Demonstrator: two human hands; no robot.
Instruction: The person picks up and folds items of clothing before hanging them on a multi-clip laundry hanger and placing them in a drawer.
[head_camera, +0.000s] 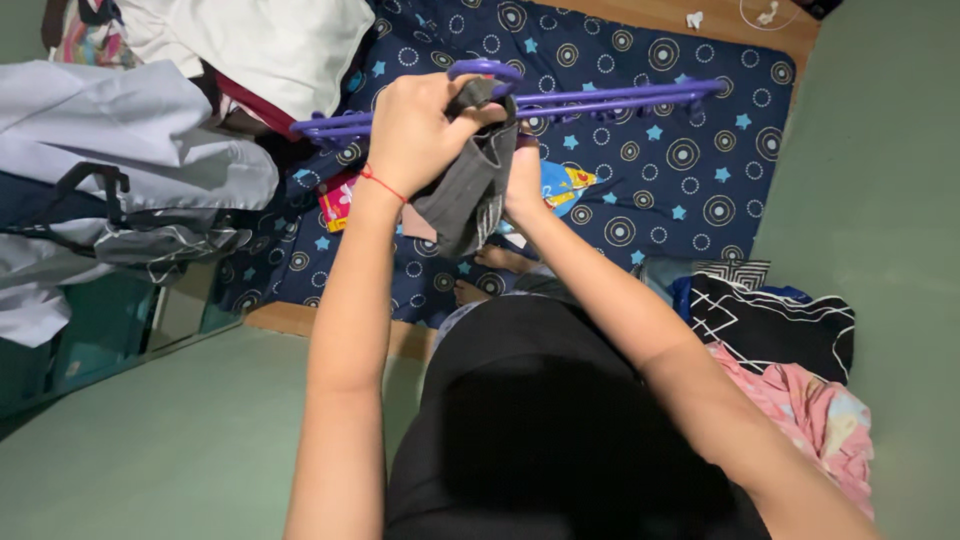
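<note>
Head view looks straight down on a person standing over a dark blue mat (690, 160) patterned with circles and stars. Left hand (420, 130) is raised in front of the body, its grip closed around the top of a grey cloth (470, 190) and pressing it against the bar of a purple hanger (560, 100), so the fabric drapes downward from that point. A thin red string circles the left wrist. Right hand (523, 180) comes up from below and behind the cloth, fingers curled shut on its far edge, which keeps the piece spread rather than bunched. The hanger stretches level across the picture, well above the mat, apparently steadied by the left hand. A heap of pale clothing (130, 140) lies to the left; a black patterned garment (770, 320) and a pink one (820, 410) lie to the right.
</note>
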